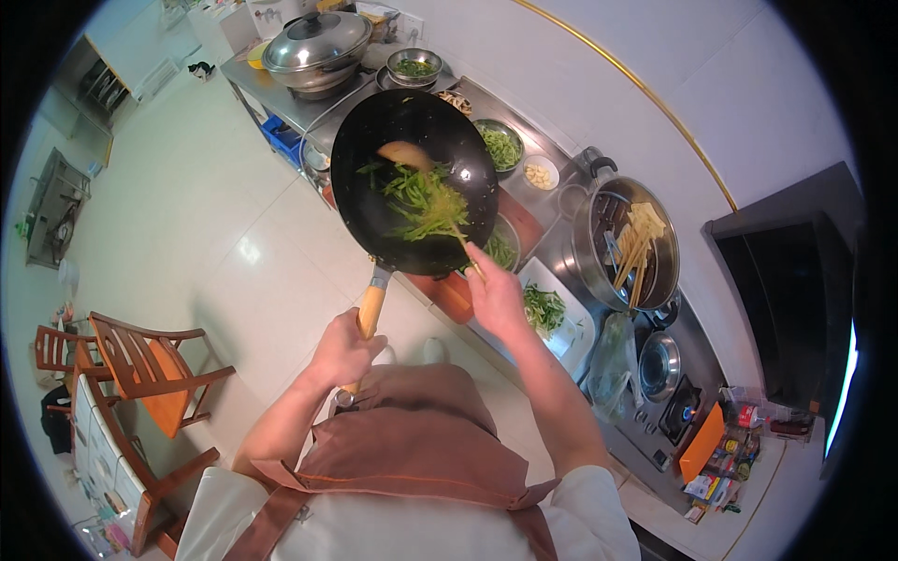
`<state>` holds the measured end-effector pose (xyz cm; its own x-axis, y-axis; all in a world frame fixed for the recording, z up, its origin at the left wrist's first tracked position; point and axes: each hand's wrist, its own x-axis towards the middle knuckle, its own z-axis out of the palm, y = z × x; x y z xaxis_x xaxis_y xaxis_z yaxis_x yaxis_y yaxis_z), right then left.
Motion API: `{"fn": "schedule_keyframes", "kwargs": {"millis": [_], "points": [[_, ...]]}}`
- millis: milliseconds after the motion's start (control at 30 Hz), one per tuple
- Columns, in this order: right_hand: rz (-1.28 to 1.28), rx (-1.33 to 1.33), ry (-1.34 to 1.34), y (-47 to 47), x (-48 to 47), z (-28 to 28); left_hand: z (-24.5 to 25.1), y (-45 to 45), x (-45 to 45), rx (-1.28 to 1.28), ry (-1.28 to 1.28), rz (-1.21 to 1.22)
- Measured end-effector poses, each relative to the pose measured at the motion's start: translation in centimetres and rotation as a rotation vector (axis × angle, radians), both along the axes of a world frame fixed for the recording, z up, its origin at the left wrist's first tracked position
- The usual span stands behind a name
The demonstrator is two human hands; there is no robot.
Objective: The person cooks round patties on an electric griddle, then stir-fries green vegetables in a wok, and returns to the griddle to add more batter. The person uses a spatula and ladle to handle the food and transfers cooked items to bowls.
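My left hand point(349, 354) grips the wooden handle point(370, 312) of a black wok point(358, 203), which is lifted over the counter's front edge. Sliced green vegetables point(424, 203), perhaps peppers, lie in the wok. My right hand point(497, 291) is closed around the thin handle of a spatula, apparently wooden, whose broad blade point(405, 154) lies in the wok by the greens. The greens cover the middle of the spatula. Partly hidden under the wok are a reddish-brown cutting board point(452, 298) and a bowl point(515, 242) of green strips.
Beside my right forearm is a white tray point(579, 315) of chopped greens. A large steel pot point(582, 238) holds chopsticks and pale food. A gas burner point(684, 414) shows a blue flame. Bowls of cut ingredients and a lidded pan point(316, 49) line the far counter; a wooden chair point(161, 379) stands left.
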<state>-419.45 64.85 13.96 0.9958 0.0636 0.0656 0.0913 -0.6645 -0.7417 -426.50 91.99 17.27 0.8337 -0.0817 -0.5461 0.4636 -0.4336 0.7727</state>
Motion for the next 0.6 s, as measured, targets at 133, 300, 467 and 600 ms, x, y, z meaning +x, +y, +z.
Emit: {"fn": "schedule_keyframes", "kwargs": {"millis": [133, 300, 467, 600], "points": [[0.083, -0.278, -0.043, -1.2, -2.6, 1.0, -0.1, 0.2, 0.3, -0.005, -0.003, 0.011], [0.06, -0.363, -0.006, -6.4, -5.8, 3.1, 0.5, 0.4, 0.2, 0.023, 0.017, 0.03], [-0.066, -0.09, -0.259, -4.9, -0.1, 0.0, 1.7, 0.0, 0.6, -0.005, 0.013, 0.017], [-0.127, -0.112, -0.298, -4.0, 1.4, -1.9, 2.5, -0.4, 1.0, 0.013, 0.024, 0.018]]}}
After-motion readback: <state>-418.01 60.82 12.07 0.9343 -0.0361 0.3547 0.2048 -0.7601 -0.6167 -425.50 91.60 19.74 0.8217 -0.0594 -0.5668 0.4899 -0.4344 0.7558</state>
